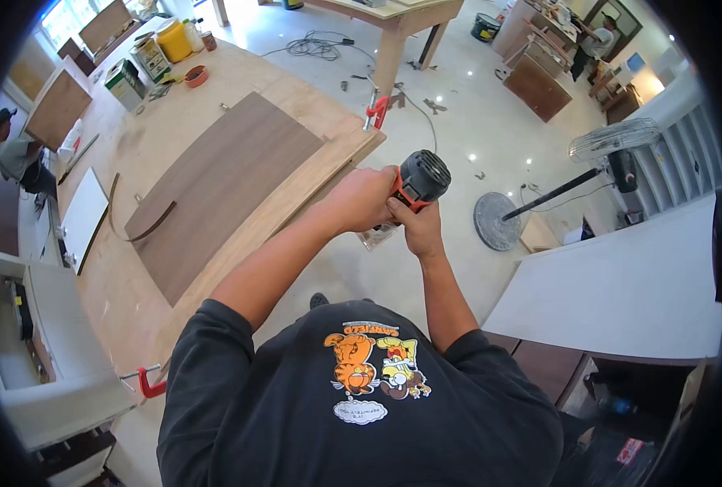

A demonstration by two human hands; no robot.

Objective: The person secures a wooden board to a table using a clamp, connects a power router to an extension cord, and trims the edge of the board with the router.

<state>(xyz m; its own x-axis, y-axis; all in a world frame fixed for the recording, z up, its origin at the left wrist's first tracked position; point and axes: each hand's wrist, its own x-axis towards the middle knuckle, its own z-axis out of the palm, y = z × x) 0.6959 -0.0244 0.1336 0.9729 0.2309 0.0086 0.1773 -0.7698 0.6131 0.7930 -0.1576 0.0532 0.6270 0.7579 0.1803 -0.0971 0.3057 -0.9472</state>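
Both my hands are wrapped round a red and black trim router [423, 177], held upright just off the bench's near edge. My left hand [367, 197] grips its side, and my right hand [420, 227] closes on it from the other side. Part of its clear base shows below the hands; the bit is hidden. Beside my left forearm, a brown wood-grain panel [231, 178] lies flat on the plywood bench [288, 81]. A curved dark strip of edging [154, 223] rests across the panel's left end.
Red clamps [377, 112] grip the bench edge at both ends. Cans, a yellow tub [173, 40] and an orange tape roll [196, 76] stand at the back. A pedestal fan [499, 219] is at right. Cables [316, 46] lie on the floor. Two people work farther off.
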